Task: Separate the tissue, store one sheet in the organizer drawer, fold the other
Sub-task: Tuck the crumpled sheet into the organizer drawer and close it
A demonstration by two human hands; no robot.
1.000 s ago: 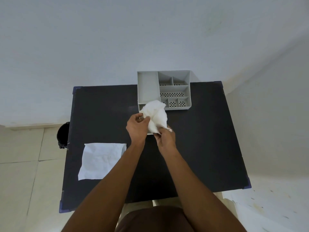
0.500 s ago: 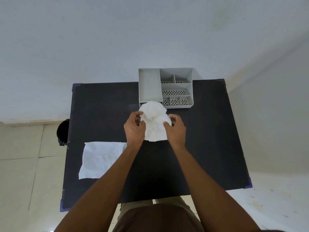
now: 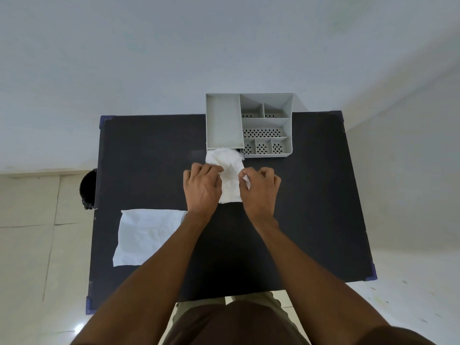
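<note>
A crumpled white tissue sheet (image 3: 229, 170) lies between my two hands, just in front of the grey organizer (image 3: 224, 120) at the table's far edge. My left hand (image 3: 202, 189) pinches its left side and my right hand (image 3: 260, 189) pinches its right side. The sheet's far end touches or enters the organizer's front opening below the long left compartment; the drawer itself is hidden by the tissue. A second white sheet (image 3: 146, 235) lies flat on the left part of the black table (image 3: 311, 207), away from both hands.
The organizer has several small perforated compartments (image 3: 262, 148) on its right side. A dark round object (image 3: 87, 189) sits on the floor beyond the table's left edge. Walls stand behind and to the right of the table.
Both hands moved apart to the sides of the crumpled sheet and lowered it toward the table. The sheet has flattened and spread out against the organizer's front.
</note>
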